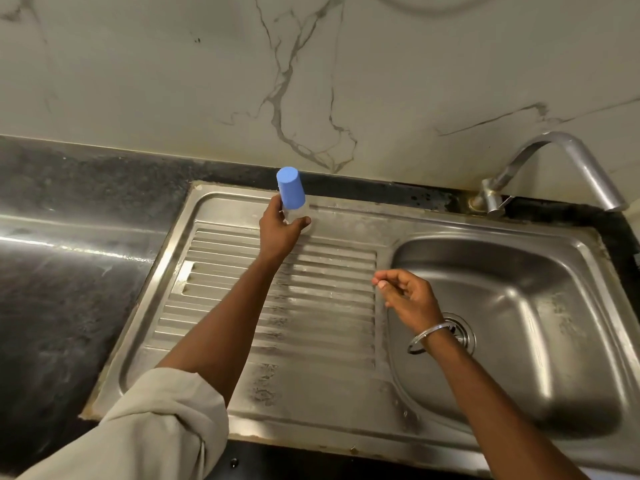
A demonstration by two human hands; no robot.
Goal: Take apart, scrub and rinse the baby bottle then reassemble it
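My left hand (280, 230) grips the baby bottle (296, 213) round its clear body, thumb on 1 side and fingers curled round the other. The blue cap (290, 190) is on top, and the bottle leans a little to the left. It is at the far end of the ribbed draining board (242, 306), close to the back rim of the sink; I cannot tell whether its base touches the steel. My right hand (408, 294) hangs over the edge where the draining board meets the basin (526, 299), its fingers loosely curled and thumb near the forefinger, with nothing in it. A metal bangle (424, 337) sits on that wrist, above the drain (464, 332). The tap (561, 157) stands at the back right, its spout over the basin's far corner. A dark counter (69, 271) lies to the left
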